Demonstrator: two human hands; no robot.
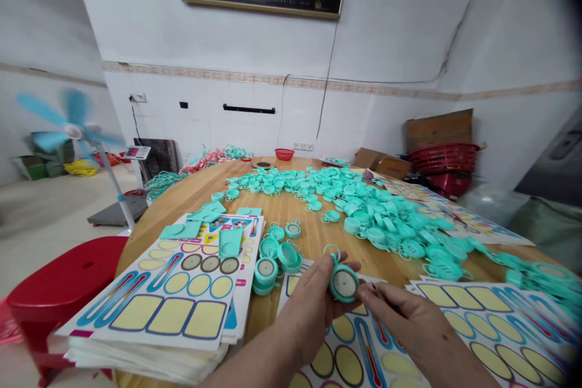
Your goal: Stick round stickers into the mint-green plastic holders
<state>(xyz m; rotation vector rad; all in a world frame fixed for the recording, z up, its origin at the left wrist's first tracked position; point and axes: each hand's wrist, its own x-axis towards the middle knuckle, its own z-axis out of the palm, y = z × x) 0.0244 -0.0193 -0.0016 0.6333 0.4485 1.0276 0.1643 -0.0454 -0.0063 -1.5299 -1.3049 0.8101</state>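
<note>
My left hand (313, 303) is closed around a round teal plastic piece (344, 283) with a pale round sticker on its face and a small ring loop at its top. My right hand (409, 321) comes in from the right, its fingertips pinched against the lower right edge of that piece. Both hands hover over a sticker sheet (359, 351) printed with yellow ovals and blue outlines. A few finished teal pieces (266, 271) with stickers lie just left of my hands.
A thick stack of sticker sheets (173, 303) lies at the front left of the round wooden table (204, 188). A big heap of teal pieces (377, 212) covers the middle and right. More sheets (500, 321) lie at right. A red stool (59, 291) and a spinning fan (75, 130) stand at left.
</note>
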